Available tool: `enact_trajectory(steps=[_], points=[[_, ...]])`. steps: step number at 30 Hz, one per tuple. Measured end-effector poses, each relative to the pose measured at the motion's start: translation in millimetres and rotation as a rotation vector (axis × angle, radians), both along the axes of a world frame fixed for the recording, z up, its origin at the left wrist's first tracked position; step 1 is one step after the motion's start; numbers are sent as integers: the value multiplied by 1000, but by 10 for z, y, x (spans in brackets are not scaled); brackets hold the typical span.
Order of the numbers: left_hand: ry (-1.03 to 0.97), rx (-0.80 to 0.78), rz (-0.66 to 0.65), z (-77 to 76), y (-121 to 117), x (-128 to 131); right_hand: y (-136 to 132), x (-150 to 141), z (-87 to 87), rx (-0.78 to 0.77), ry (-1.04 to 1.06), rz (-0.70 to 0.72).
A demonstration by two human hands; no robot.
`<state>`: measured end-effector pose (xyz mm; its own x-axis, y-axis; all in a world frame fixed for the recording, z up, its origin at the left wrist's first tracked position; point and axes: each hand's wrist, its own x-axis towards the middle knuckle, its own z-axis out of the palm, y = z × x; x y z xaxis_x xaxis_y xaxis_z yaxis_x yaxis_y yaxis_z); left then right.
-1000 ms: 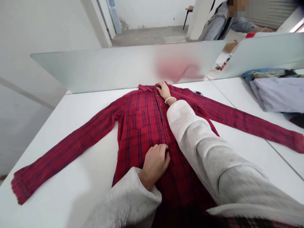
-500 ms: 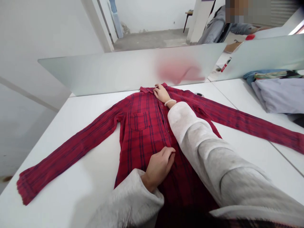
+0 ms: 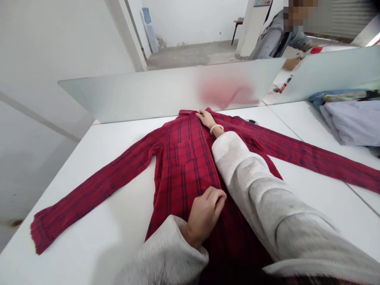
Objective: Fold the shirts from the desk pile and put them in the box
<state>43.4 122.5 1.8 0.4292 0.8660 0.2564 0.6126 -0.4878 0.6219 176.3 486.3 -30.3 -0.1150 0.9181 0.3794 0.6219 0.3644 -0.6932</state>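
Note:
A red plaid shirt (image 3: 181, 166) lies face up on the white table (image 3: 103, 221), both sleeves spread wide to the sides. My left hand (image 3: 206, 213) is low on the shirt's front, its fingers curled and pinching the button placket. My right hand (image 3: 207, 118) reaches far across to the collar and pinches the fabric there; a white bead bracelet sits on its wrist. Both arms wear pale grey fleece sleeves.
A frosted glass divider (image 3: 154, 93) stands along the table's far edge. A pile of folded clothes (image 3: 350, 118) lies on the adjoining table at the right. Another person in grey (image 3: 273, 37) sits beyond the divider.
My left hand has curled its fingers tighter on the placket and shifted slightly right. The right hand stays at the collar. The view has drifted a little.

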Motion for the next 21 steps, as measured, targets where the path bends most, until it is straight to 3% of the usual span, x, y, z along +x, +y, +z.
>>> enact_trajectory(steps=[8, 13, 18, 21], points=[[162, -67, -201, -103, 16, -1, -59, -41, -2, 12, -105, -23], [270, 20, -286, -101, -3, 19, -132, -83, 29, 28, -134, -57], [374, 172, -325, -140, 45, 49, -303, 17, 335, -32, -188, -13], [394, 162, -333, 4, -16, -57, -620, 262, 641, -44, -245, 93]])
